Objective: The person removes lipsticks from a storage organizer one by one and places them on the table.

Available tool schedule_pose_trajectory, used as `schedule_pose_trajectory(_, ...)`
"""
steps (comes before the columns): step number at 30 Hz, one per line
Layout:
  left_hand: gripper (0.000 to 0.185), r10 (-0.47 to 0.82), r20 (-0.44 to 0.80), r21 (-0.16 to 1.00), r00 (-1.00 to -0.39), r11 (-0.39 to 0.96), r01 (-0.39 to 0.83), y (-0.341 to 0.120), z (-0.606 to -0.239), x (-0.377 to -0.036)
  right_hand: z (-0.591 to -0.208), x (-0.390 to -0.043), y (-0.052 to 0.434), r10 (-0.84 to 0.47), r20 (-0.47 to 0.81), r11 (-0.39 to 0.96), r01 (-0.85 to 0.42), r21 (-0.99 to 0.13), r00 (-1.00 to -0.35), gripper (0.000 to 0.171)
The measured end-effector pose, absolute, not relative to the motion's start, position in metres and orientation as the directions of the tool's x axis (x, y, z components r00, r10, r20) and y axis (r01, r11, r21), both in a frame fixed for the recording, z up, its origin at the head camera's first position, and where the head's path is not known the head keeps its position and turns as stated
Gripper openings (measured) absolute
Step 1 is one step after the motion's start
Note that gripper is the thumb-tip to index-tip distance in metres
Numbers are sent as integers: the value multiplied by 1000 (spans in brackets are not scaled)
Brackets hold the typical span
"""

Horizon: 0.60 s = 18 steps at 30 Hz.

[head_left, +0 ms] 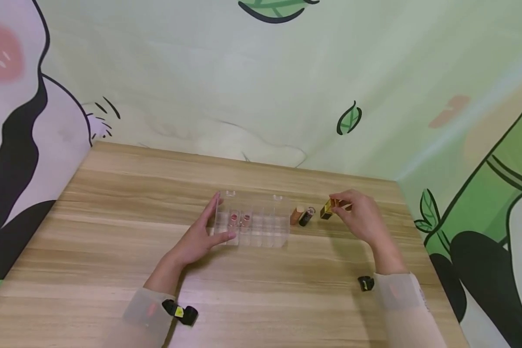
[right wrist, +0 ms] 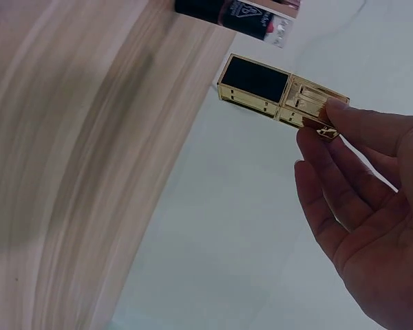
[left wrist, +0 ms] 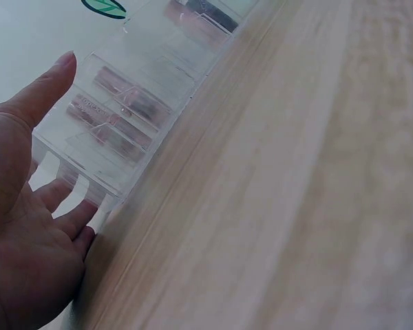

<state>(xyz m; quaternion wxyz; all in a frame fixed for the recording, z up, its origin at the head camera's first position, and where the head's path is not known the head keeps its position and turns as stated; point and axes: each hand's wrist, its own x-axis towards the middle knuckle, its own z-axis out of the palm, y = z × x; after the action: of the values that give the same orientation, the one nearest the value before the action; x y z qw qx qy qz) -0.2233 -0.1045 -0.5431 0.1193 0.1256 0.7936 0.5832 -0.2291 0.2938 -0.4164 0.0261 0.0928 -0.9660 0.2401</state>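
Note:
A clear plastic organizer (head_left: pixel 252 223) with several compartments stands mid-table; two lipsticks (head_left: pixel 239 219) stand in its left slots. My left hand (head_left: pixel 206 232) rests with straight fingers against its left end, and the left wrist view shows the fingers (left wrist: pixel 51 89) lying along the clear organizer (left wrist: pixel 131 117). My right hand (head_left: pixel 356 215) pinches a gold and black lipstick (head_left: pixel 329 208) by its end, lifted just above the table; the right wrist view shows the fingertips (right wrist: pixel 330 113) on that gold lipstick (right wrist: pixel 279 93). Two more lipsticks (head_left: pixel 302 215) stand between the organizer and my right hand.
The wooden table (head_left: pixel 113 251) runs into a corner of a green wall with cartoon prints (head_left: pixel 350 118). Black wrist-camera mounts (head_left: pixel 180 311) sit on both sleeves. A dark lipstick tube (right wrist: pixel 234 10) lies near the top of the right wrist view.

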Motion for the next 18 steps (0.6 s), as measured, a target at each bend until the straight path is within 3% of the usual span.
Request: schedule_pose_trajectory(18, 116, 340, -38, 956, -940, 286, 65, -105, -542, -224, -438, -232, 289, -162, 28, 854, -155, -497, -986, 34)
